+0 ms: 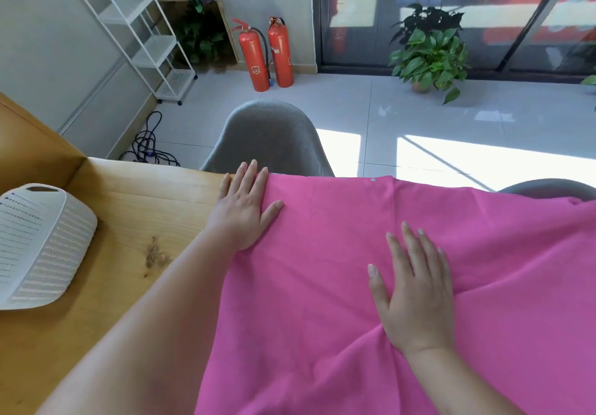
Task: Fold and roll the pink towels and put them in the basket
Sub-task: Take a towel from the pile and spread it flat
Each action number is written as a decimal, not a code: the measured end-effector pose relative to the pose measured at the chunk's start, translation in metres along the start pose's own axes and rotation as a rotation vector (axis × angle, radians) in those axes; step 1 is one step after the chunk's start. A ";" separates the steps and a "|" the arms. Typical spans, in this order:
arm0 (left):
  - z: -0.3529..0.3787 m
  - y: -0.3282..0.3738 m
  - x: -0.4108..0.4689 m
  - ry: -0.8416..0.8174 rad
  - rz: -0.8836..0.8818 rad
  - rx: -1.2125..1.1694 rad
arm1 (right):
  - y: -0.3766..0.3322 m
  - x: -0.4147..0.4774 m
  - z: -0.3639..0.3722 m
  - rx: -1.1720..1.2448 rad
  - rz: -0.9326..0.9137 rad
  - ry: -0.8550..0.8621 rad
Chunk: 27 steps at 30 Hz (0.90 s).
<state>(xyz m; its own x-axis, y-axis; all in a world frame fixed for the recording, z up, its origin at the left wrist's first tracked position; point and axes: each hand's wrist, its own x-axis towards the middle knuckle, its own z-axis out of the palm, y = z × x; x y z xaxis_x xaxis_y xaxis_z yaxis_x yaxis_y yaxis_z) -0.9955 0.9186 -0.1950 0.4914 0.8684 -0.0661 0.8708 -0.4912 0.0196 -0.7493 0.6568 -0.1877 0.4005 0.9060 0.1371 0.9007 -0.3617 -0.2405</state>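
Smoothing of pink towel (316, 285): left hand (242, 213) spread flat on its left edge, right hand (416, 295) spread flat near its middle; press creases outward before folding.

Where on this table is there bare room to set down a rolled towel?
Bare wood lies between the white basket and the pink towel, bordered at the far side by the left hand. Rightward the towel covers the table, the right hand flat on it.
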 end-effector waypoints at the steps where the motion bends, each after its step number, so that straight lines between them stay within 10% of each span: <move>1: -0.001 -0.003 0.005 -0.005 -0.004 0.011 | 0.001 -0.002 0.000 0.024 -0.023 0.037; 10: -0.020 0.036 -0.055 0.159 -0.250 -0.112 | 0.000 -0.005 0.001 0.012 -0.040 0.072; 18: 0.013 0.030 -0.217 -0.057 -0.200 -0.072 | 0.000 -0.016 -0.008 -0.095 -0.040 -0.073; 27: -0.012 0.037 -0.279 -0.037 -0.300 -0.154 | 0.005 -0.190 -0.032 -0.161 -0.030 -0.209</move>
<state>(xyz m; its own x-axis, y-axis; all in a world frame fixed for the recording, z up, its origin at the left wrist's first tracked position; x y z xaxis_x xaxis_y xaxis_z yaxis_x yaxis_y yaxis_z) -1.0998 0.6592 -0.1638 0.2141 0.9684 -0.1282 0.9701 -0.1954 0.1438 -0.8152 0.4762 -0.1842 0.3447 0.9366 -0.0638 0.9336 -0.3491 -0.0806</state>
